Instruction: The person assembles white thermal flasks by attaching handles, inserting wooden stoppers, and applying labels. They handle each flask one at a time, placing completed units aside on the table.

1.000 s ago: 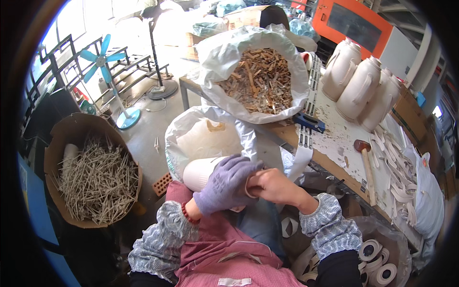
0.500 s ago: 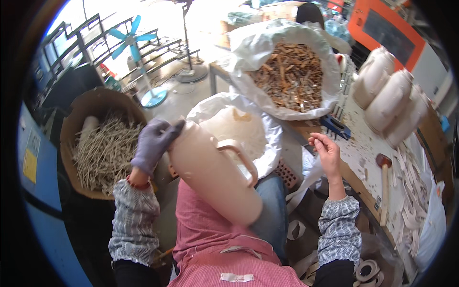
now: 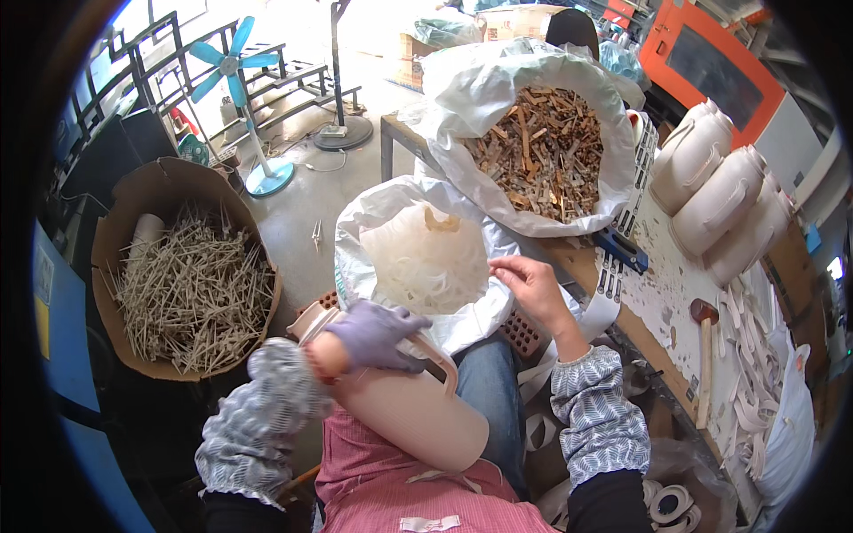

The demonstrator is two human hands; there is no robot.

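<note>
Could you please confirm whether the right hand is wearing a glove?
No, the right hand is bare, while the left hand wears a purple glove.

A: What lies under the left fingers [image 3: 396, 322]?
B: The jug [image 3: 418, 417], on the lap [image 3: 355, 453]. Left of them stands the carton [image 3: 182, 182], sticks [image 3: 191, 298] in it; beyond it, the fan [image 3: 229, 67].
A: And about the right fingers [image 3: 515, 270]?
B: Just left, the lower bag [image 3: 351, 235], scraps [image 3: 426, 266] in it. Ahead, the upper bag [image 3: 453, 98], on the table [image 3: 662, 324], with chips [image 3: 542, 151] inside. Right of them, on that table: the standing jugs [image 3: 724, 200] farthest ahead, the mallet [image 3: 705, 373] nearer, strips [image 3: 751, 382] right of the mallet.
</note>
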